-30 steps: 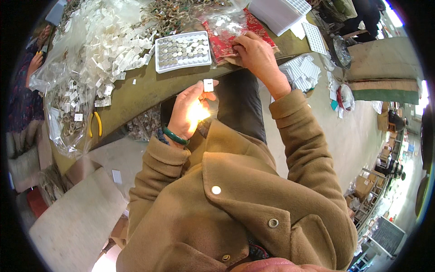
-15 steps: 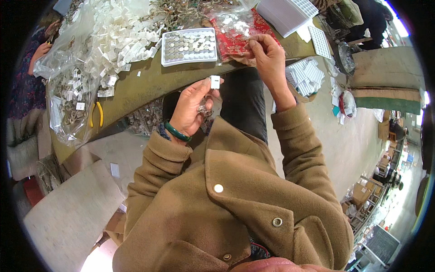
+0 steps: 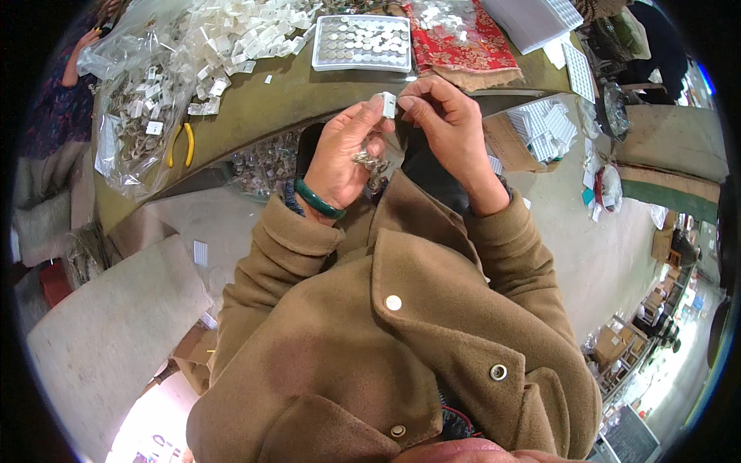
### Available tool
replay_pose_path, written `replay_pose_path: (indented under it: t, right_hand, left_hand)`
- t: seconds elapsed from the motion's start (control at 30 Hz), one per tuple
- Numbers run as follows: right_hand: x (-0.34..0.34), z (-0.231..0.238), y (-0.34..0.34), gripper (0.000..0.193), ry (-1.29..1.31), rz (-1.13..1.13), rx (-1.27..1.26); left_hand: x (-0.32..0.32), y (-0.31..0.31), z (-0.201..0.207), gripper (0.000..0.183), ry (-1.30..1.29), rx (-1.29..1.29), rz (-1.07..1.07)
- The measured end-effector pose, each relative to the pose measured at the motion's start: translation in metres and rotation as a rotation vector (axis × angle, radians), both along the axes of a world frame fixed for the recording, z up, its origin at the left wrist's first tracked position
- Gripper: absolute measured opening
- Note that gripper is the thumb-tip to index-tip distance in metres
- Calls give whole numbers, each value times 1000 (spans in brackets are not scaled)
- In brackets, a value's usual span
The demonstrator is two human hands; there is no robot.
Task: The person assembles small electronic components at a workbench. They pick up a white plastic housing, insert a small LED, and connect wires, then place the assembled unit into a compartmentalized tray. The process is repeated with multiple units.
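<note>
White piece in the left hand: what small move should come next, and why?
Probably bring the right hand up to the white piece: the left hand pinches it, and the right thumb is close beside it; whether the right hand holds anything is unclear.

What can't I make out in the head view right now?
- Right hand: anything in its pinch is hidden by its own thumb and finger, head view.
- Small white rectangular piece: its left edge is covered by the thumb of the left hand, head view.
- Silvery metallic tangle at the left hand: too small to identify, head view.
- Tall stack of white gridded trays: cut off by the head view's top edge.
</note>
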State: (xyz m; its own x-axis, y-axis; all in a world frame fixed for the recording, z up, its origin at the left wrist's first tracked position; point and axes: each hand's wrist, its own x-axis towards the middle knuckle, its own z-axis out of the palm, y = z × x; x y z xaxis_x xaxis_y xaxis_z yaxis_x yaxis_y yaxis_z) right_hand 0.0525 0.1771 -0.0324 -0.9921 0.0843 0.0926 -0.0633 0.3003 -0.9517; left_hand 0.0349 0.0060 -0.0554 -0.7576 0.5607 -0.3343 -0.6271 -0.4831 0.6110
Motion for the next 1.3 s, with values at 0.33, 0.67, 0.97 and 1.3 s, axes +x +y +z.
replay_pose_path:
  t: [0.33,0.67,0.97,1.3]
  right_hand:
    - [0,12,-2,11,298,167,433]
    - [-13,13,-6,8,93,204,221]
    - [-25,15,-9,13,159,332,414]
    - [-69,23,11,16,10,271,193]
  left_hand:
    - [6,2,0,18,132,-149,66]
    - [-6,-16,-4,19,-122,69,-28]
    - [-13,-15,-4,16,96,-165,-60]
    - [-58,-75,56,14,1016,-893,258]
